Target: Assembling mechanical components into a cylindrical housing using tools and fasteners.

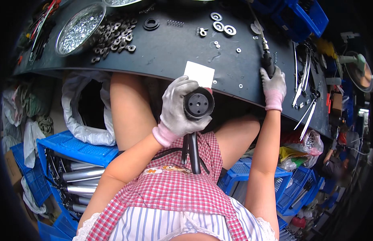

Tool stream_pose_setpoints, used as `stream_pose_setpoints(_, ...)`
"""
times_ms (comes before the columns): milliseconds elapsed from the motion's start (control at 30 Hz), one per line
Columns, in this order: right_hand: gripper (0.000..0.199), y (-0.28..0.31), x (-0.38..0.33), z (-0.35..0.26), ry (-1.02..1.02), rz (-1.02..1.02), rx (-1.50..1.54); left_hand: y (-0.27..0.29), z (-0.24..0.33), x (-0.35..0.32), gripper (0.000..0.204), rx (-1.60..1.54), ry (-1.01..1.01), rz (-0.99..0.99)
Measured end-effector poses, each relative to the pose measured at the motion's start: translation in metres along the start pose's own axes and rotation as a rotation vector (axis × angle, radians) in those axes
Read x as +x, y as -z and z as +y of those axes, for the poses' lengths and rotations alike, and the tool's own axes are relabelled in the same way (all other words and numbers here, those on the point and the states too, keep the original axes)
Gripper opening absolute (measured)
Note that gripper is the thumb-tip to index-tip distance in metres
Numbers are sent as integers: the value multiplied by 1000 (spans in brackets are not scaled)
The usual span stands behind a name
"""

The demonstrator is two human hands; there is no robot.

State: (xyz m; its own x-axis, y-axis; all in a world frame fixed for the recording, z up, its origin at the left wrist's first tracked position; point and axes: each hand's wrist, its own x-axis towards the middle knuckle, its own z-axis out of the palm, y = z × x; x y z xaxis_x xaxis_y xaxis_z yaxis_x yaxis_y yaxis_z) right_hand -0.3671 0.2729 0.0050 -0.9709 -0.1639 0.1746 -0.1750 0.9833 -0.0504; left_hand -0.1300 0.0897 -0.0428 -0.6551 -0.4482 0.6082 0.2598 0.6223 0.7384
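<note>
Black round part (199,103) wrapped by left hand (176,110) fingers (182,86), above lap.

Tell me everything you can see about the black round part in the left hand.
The black part is a round disc-shaped piece, matte like plastic or rubber, its flat face turned up at the camera. That face has a raised rim, a centre hole and a few small holes around it. A dark stem runs down from it toward the apron. The gloved left hand wraps it from the left side, holding it over the lap just below the bench edge. A white card sits right behind it.
</note>
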Motion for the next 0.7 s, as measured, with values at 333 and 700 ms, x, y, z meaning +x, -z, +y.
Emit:
stream_pose_setpoints(333, 53, 53, -62, 1, 82, -100, 2126, 4, 0, -1, 75, -6, 52, -21)
stream_pose_setpoints(700, 40, 48, -81, -65, 366, -605, 2800, 3, 0, 1, 73, -50, 36, -7)
